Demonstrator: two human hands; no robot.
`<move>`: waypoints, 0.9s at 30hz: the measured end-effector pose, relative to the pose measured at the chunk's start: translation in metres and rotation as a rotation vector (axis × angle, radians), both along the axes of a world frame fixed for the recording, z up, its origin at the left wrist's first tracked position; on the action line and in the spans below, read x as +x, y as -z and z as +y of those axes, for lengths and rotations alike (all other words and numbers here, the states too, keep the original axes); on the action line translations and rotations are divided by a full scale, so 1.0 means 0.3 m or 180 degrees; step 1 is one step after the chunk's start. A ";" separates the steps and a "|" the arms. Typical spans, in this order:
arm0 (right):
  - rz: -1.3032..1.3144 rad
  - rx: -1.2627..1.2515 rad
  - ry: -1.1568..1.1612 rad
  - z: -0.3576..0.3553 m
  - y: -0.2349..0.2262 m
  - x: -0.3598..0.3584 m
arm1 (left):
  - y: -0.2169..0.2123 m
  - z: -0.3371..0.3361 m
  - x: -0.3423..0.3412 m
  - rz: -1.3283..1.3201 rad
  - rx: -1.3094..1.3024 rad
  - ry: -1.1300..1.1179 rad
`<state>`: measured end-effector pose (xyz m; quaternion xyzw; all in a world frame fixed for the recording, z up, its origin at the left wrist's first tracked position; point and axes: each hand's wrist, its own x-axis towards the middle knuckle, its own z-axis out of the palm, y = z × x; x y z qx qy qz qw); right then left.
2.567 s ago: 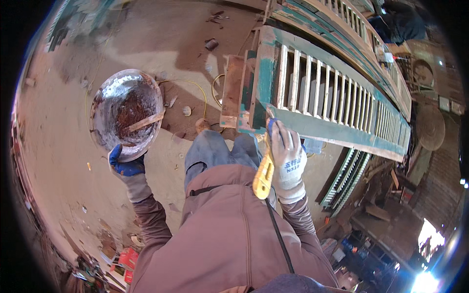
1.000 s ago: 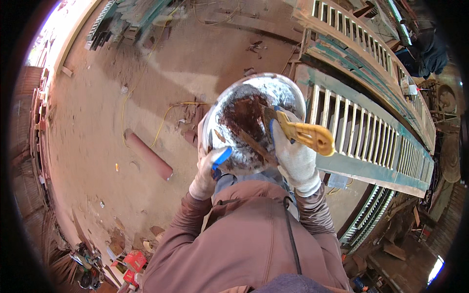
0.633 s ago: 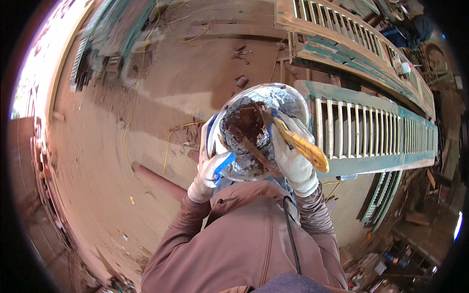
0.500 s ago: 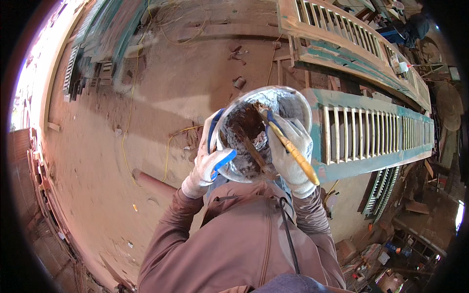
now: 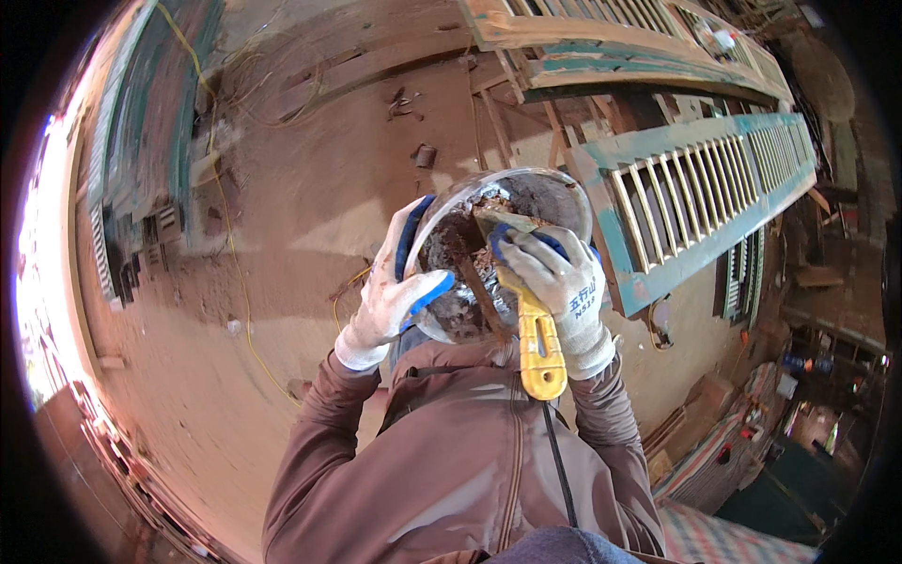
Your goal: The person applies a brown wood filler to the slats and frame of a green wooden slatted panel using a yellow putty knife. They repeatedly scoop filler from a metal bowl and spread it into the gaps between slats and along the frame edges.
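My left hand (image 5: pixel 390 296), in a white and blue work glove, grips the left rim of a metal bowl (image 5: pixel 554 197) smeared with reddish-brown paste. A wooden stick (image 5: pixel 474 282) lies inside the bowl. My right hand (image 5: pixel 554 282), gloved the same way, holds a yellow-handled scraper (image 5: pixel 536 343) with its blade dipped into the paste near the bowl's middle. The bowl is held up close in front of my chest.
A teal louvred shutter (image 5: pixel 700 202) lies flat to the right, with more shutters (image 5: pixel 620 33) stacked behind it. Teal frames (image 5: pixel 141 160) line the left side. A yellow cord (image 5: pixel 235 282) trails over the dusty floor, with debris scattered on it. Clutter fills the lower right.
The bowl went from my outstretched left hand to in front of my chest. My right hand brought the scraper from by the shutter into the bowl. The view swung left.
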<state>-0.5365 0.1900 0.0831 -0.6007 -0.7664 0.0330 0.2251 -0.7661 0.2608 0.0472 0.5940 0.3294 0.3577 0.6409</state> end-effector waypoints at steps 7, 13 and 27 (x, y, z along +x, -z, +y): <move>-0.0559 -0.0551 -0.0026 -0.077 -0.037 0.039 | 0.110 0.046 -0.019 -0.0094 0.1010 0.0582; -0.0096 -0.0619 0.0496 -0.188 -0.017 0.110 | 0.110 0.064 0.048 -0.0208 0.0917 0.0957; 0.1914 0.0480 0.3121 -0.547 0.079 0.212 | 0.527 0.255 -0.334 0.0151 -0.0825 -0.0183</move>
